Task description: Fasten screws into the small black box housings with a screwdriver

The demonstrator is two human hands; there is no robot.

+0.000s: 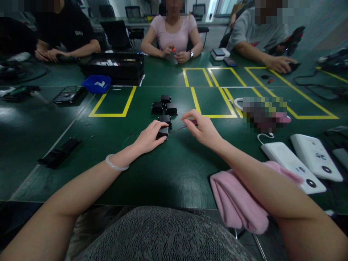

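Observation:
My left hand (152, 137) grips a small black box-shaped part (163, 132) on the green table, thumb on its near side and fingers over its top. Between the fingertips of my right hand (200, 127) is a thin screwdriver (178, 129), its handle mostly covered by the fingers. The metal shaft slants down to the left, and its tip is at the right side of the held part; whether it touches a screw is too small to tell. Just beyond, another black part (164, 119) sits close to my left fingers, with several similar black parts (165, 98) behind it.
A black bin (116, 74) and a blue tray (95, 85) stand at the back left. A long black part (60, 153) lies at left. At right are white power banks (292, 165) and a pink cloth (236, 199) over the table edge. Several people sit opposite.

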